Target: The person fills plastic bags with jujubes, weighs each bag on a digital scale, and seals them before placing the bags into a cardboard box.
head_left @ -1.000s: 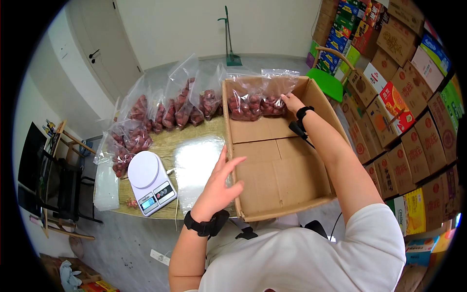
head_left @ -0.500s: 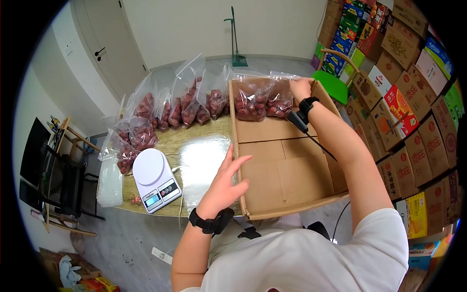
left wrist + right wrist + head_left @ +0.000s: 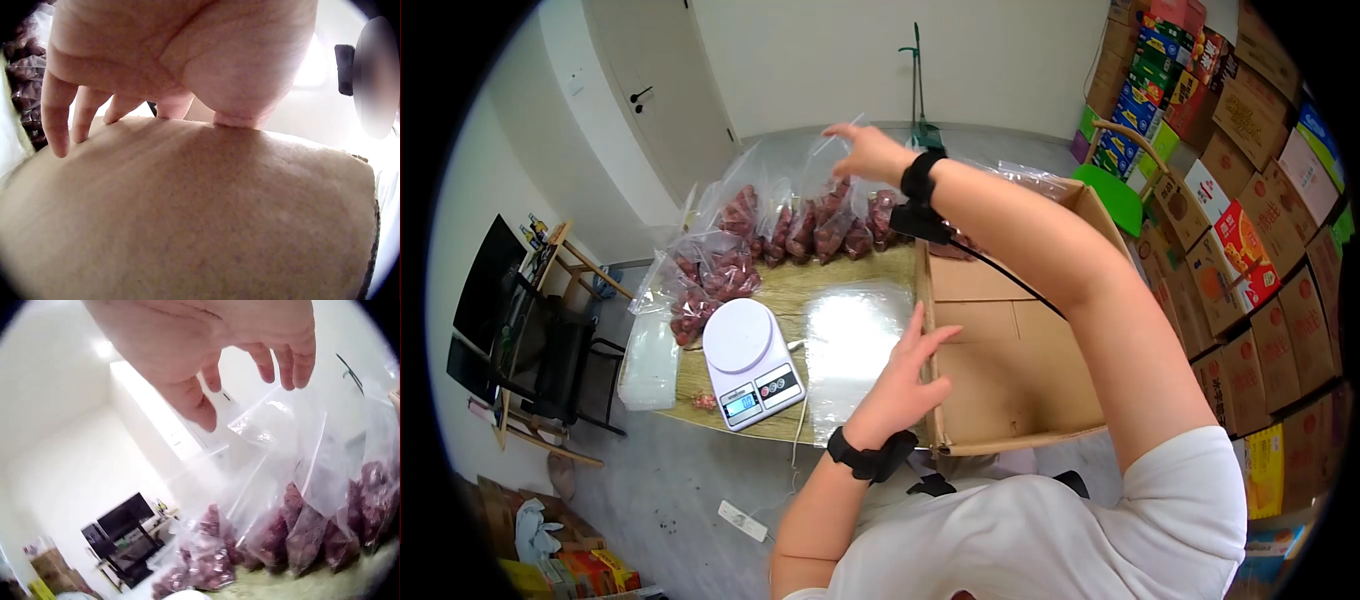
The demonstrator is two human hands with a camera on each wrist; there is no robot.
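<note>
My right hand (image 3: 875, 158) reaches over the table, fingers spread and thumb apart, right by the top of a clear zip bag (image 3: 265, 422). Nothing is gripped in it. Several such bags of dark red dates (image 3: 830, 225) stand in a row along the table's back. My left hand (image 3: 900, 390) rests at the left rim of an open cardboard box (image 3: 1010, 400), its fingers extended. In the left wrist view those fingers (image 3: 57, 119) hang along the box wall. Bagged dates (image 3: 960, 248) at the box's far end are mostly hidden behind my right forearm.
A white kitchen scale (image 3: 740, 340) with a lit display stands left of a stack of flat clear bags (image 3: 855, 330). More flat bags (image 3: 650, 365) lie at the table's left edge. A green chair (image 3: 1110, 200) and stacked cartons (image 3: 1200, 280) stand to the right.
My right hand has let go of the bag inside the box and swung left to the row of bags on the table. The left hand stays by the box rim.
</note>
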